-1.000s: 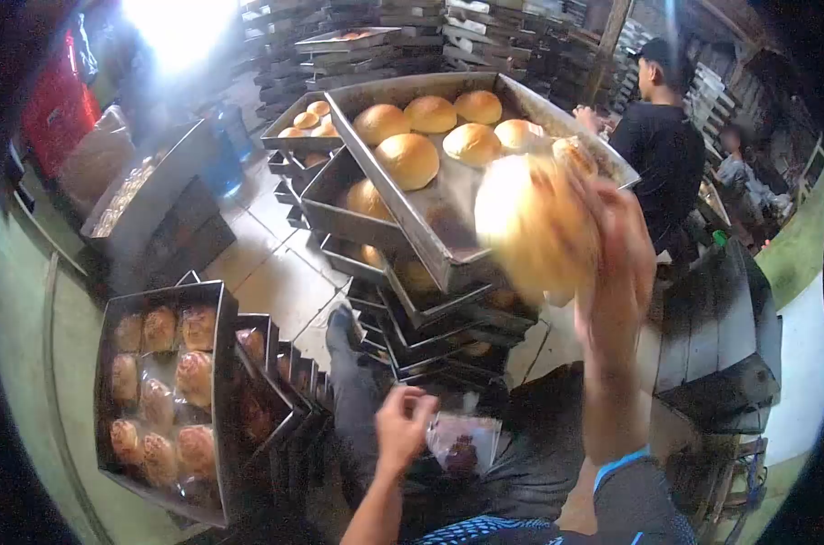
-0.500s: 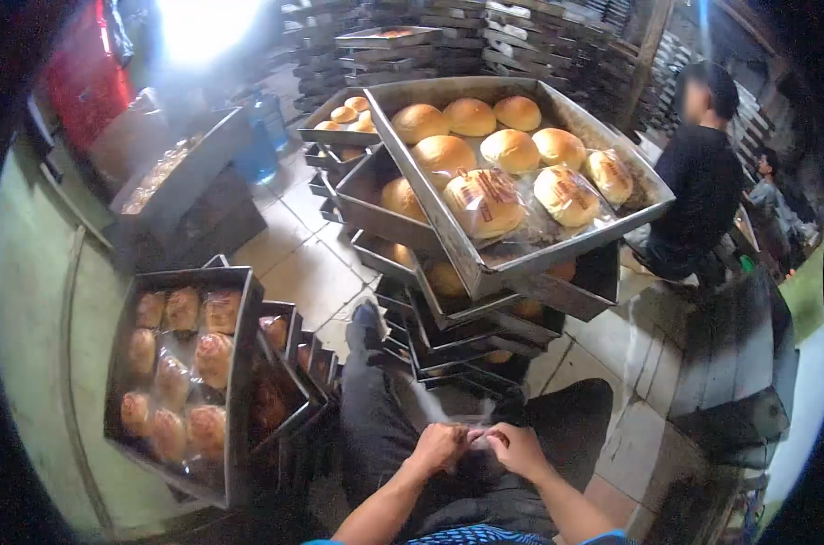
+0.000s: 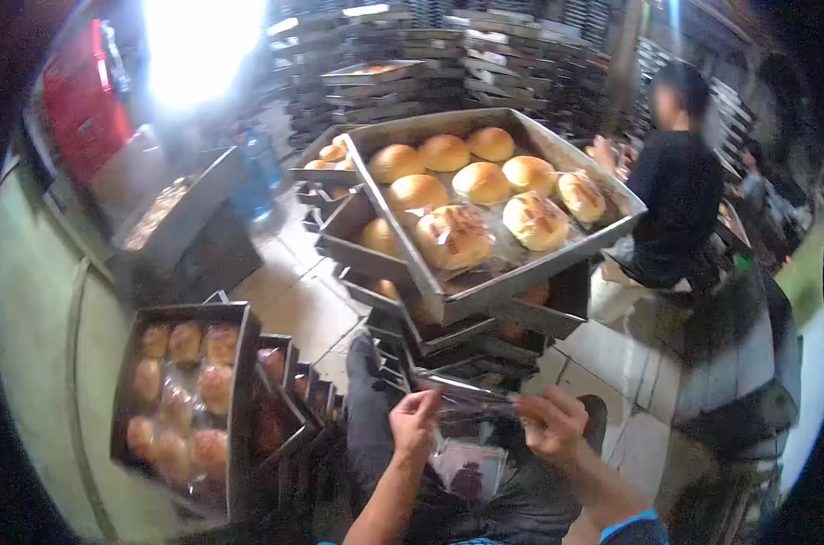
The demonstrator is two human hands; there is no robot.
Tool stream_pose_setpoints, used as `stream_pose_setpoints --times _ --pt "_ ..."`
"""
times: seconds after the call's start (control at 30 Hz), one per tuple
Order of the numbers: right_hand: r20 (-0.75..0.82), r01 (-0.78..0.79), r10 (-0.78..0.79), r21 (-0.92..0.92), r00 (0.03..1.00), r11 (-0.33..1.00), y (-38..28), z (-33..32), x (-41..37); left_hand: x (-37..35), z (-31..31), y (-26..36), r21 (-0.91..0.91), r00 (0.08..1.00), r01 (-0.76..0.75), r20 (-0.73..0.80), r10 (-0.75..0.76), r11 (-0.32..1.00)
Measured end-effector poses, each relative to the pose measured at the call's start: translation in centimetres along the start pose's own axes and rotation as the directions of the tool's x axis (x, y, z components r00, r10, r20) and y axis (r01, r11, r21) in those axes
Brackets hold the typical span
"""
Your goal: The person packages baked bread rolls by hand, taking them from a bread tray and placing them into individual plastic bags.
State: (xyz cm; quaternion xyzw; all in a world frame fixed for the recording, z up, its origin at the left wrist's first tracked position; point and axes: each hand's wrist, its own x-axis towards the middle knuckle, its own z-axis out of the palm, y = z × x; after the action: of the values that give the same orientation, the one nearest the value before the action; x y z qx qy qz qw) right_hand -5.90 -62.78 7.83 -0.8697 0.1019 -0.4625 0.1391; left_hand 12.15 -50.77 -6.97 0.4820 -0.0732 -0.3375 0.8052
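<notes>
Between my two hands a clear plastic bag [image 3: 471,459] with dark print is stretched over my lap. My left hand [image 3: 416,422] pinches its left top corner, and my right hand [image 3: 553,422] pinches the right side. Just beyond them, a large metal tray [image 3: 544,282] tops a stack of trays. It holds several golden buns [image 3: 482,183], three of them wrapped in printed clear plastic, such as the front one [image 3: 453,236]. No bun shows inside the bag in my hands.
At the lower left, another tray [image 3: 239,409] of wrapped buns tops a stack. A box [image 3: 194,195] stands at the upper left, near a blue water bottle [image 3: 259,177]. A person in black [image 3: 671,191] sits at the right. Stacked trays [image 3: 512,68] line the back.
My hands have moved apart and up, and the bag that was bunched between them is now spread open. The view has shifted slightly, and the person's hand at the right now shows.
</notes>
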Motion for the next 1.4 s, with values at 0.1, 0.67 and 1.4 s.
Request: stream_pose_setpoints --times 0.1,0.67,1.4 --pt "-0.041 0.253 -0.253 0.014 0.967 0.967 3.4 -1.4 8.9 1.8 -2.3 -0.5 -0.167 0.996 -0.065 -0.065 0.055 0.984" --pt "0.555 -0.751 0.681 -0.145 0.477 0.644 22.2 1.0 34.1 3.3 -6.0 1.8 -0.341 0.999 0.004 -0.046 -0.021 0.94" --pt "0.074 0.088 -0.113 0.283 0.991 0.955 -6.9 1.3 -0.5 -9.7 7.7 12.7 -0.445 0.953 0.034 0.286 0.105 0.895"
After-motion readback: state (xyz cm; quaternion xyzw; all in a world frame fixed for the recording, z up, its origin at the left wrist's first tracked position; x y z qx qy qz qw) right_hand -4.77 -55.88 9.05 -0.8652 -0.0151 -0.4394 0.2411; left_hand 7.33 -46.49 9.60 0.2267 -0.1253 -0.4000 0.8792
